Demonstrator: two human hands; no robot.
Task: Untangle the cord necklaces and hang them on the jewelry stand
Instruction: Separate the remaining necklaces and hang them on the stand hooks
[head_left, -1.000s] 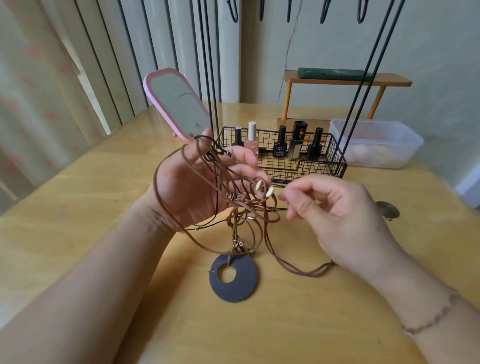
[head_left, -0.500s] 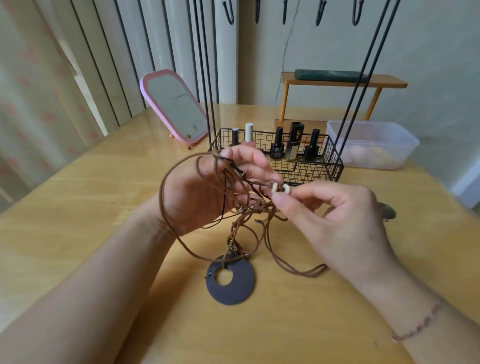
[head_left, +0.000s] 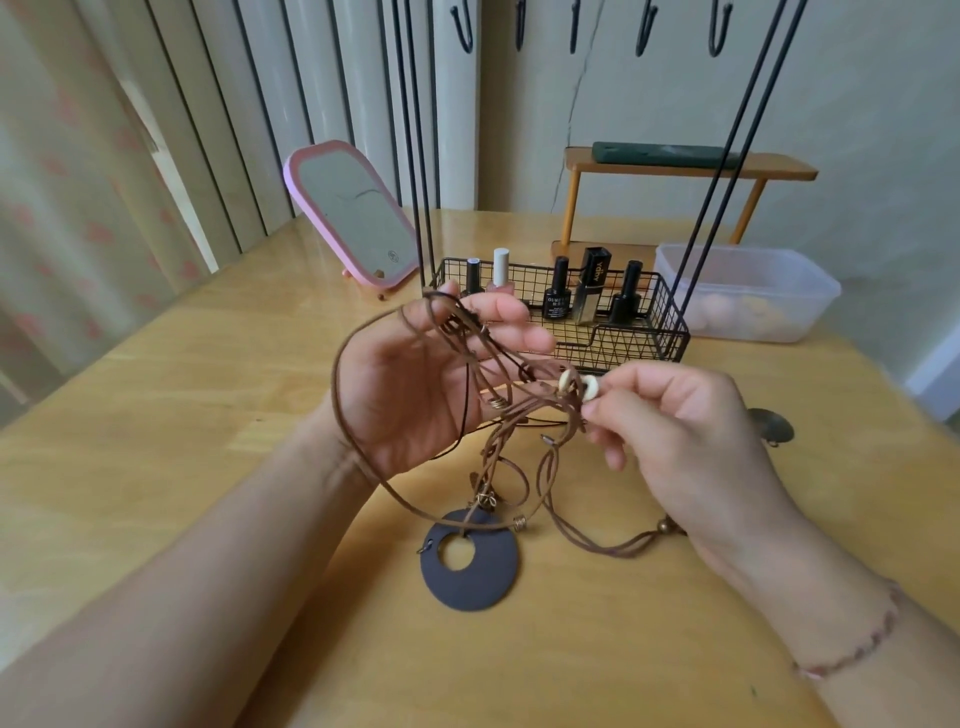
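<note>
Pinching cream beads (head_left: 577, 385), right hand (head_left: 680, 441) risen | left hand (head_left: 415, 384) still gripping cords (head_left: 498, 452)

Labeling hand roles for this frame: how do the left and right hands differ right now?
The left hand faces palm up, its fingers holding the tangled brown cords draped over them; the right hand has curled fingers in a fingertip grip on a cream ring bead. The left carries the bundle; the right works one spot. Both are above the table.
</note>
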